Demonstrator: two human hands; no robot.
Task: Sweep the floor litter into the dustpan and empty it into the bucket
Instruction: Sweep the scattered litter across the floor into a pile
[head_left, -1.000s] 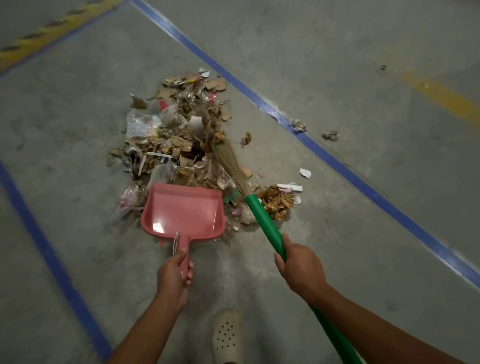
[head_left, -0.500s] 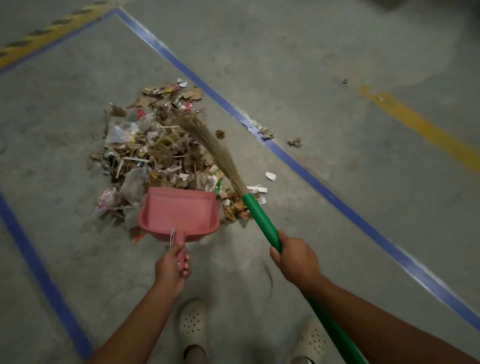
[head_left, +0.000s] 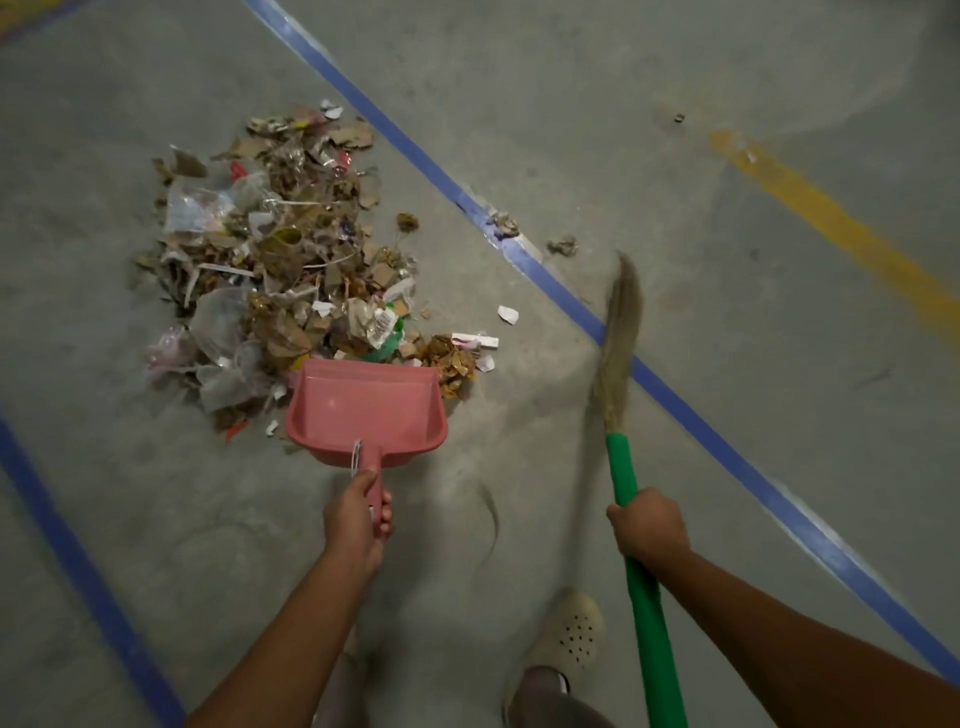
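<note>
A pile of litter (head_left: 291, 270), cardboard scraps, plastic wrap and paper, lies on the concrete floor. The pink dustpan (head_left: 363, 408) sits with its mouth against the pile's near edge and nothing inside it. My left hand (head_left: 356, 519) grips its handle. My right hand (head_left: 649, 522) grips the green handle of a broom (head_left: 621, 467). Its straw head (head_left: 618, 332) points away over the blue line, well right of the pile. No bucket is in view.
A blue floor line (head_left: 571, 306) runs diagonally past the pile, with a few stray scraps (head_left: 563, 244) near it. Another blue line (head_left: 78, 561) crosses at lower left, a yellow line (head_left: 831, 218) at right. My foot in a pale clog (head_left: 569, 634) stands below.
The broom head has swung out of the litter pile to the right, across the blue line. The dustpan stays at the pile's near edge in my left hand.
</note>
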